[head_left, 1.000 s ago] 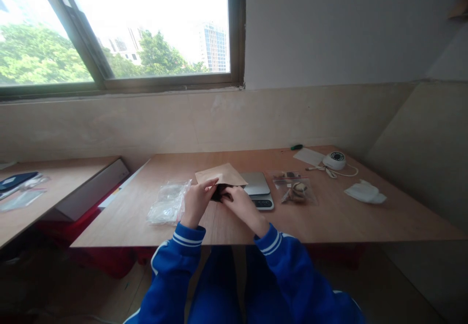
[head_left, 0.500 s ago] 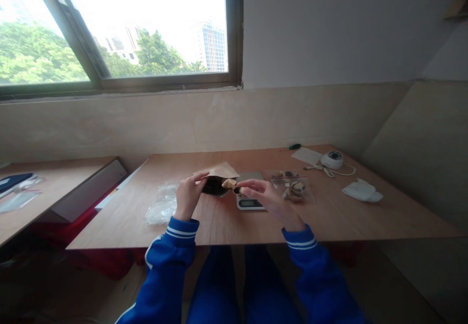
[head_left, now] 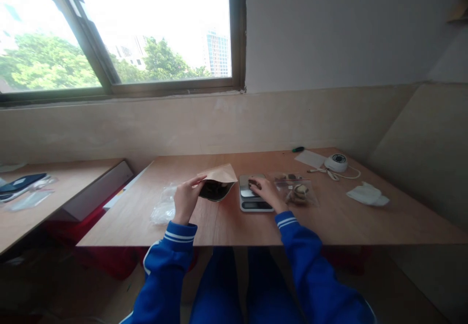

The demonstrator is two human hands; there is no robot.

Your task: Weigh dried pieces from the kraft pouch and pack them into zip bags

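My left hand [head_left: 185, 197] grips the edge of a brown paper pouch [head_left: 216, 181], holding its dark mouth open just above the wooden table [head_left: 226, 221]. My right hand [head_left: 266, 192] rests over the platform of a small silver kitchen scale [head_left: 252, 196], fingers curled around dark pieces [head_left: 252, 184] lying on it. A clear zip bag [head_left: 295, 190] with brown dried pieces lies just right of the scale.
A pile of empty clear bags [head_left: 165, 206] lies left of my left hand. At the far right stand a white round device [head_left: 336, 162] with a cable, a paper sheet [head_left: 310, 158], a green-tipped tool [head_left: 297, 149] and crumpled white tissue [head_left: 367, 194]. A second table [head_left: 54, 187] stands left.
My right hand took pale and dark pieces out of the pouch, carried them right and came down on the scale. My left hand has kept hold of the pouch.
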